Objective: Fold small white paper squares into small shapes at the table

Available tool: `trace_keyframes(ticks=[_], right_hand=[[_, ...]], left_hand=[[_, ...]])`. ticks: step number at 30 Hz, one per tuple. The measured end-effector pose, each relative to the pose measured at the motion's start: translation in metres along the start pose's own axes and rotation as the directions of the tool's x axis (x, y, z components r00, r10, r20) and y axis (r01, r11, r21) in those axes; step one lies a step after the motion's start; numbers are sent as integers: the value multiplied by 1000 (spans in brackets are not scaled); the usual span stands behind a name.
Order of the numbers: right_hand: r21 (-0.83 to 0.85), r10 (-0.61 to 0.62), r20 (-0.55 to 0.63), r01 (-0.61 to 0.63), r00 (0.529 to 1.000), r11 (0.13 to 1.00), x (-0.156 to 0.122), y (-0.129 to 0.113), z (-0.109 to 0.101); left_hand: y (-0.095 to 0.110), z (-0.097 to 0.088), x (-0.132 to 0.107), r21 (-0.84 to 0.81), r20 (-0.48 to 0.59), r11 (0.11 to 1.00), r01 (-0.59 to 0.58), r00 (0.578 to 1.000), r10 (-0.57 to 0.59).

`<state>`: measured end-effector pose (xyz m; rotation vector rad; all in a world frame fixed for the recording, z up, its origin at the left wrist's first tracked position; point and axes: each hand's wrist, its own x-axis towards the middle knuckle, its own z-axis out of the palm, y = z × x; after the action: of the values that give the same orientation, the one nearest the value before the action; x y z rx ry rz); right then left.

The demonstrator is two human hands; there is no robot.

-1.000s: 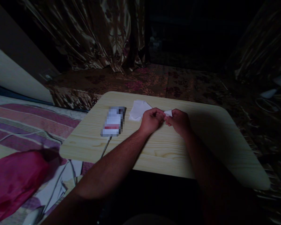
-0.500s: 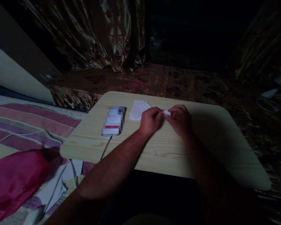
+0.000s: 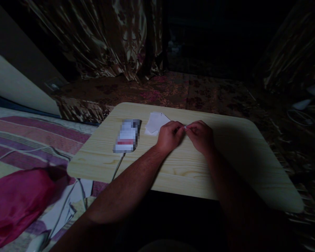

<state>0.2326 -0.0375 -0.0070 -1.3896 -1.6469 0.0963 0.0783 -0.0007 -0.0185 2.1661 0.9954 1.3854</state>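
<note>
Over the far middle of the wooden table [image 3: 183, 171], both hands meet at a small piece of white paper [image 3: 185, 127]. My left hand [image 3: 170, 134] pinches its left end between thumb and fingers. From the other side, my right hand [image 3: 201, 135] is closed on the right end. Only a sliver of the paper shows between the fingertips; its folds are too small to make out. Just left of my left hand lies a stack of white paper sheets [image 3: 156, 122], partly covered by that hand.
A phone [image 3: 127, 136] with a blurred screen lies on the table's left, its cable [image 3: 118, 166] running to the near edge. On the striped bed at left are a pink cloth [image 3: 18, 199] and loose papers [image 3: 59, 210]. Curtains [image 3: 136, 38] hang behind.
The small paper showed as a wider white patch before; now just a thin bit is visible. My right fingers have shifted slightly left and closed over it. My left hand has hardly moved.
</note>
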Motion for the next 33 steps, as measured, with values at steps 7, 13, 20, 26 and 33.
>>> trace_keyframes(ticks=[7, 13, 20, 26, 33], right_hand=[[29, 91, 16, -92, 996, 995, -2, 0, 2], [37, 81, 9, -81, 997, 996, -3, 1, 3], [-47, -18, 37, 19, 999, 999, -3, 3, 1], [-99, -125, 71, 132, 990, 986, -2, 0, -3], [-93, -70, 88, 78, 994, 993, -3, 0, -1]], left_hand=[[0, 1, 0, -8, -23, 1000, -25, 999, 25], [-1, 1, 0, 10, -6, 998, -67, 998, 67], [-4, 0, -1, 28, 15, 995, -100, 995, 99], [-4, 0, -2, 36, 41, 995, -91, 995, 90], [-3, 0, -2, 35, 41, 998, -55, 998, 54]])
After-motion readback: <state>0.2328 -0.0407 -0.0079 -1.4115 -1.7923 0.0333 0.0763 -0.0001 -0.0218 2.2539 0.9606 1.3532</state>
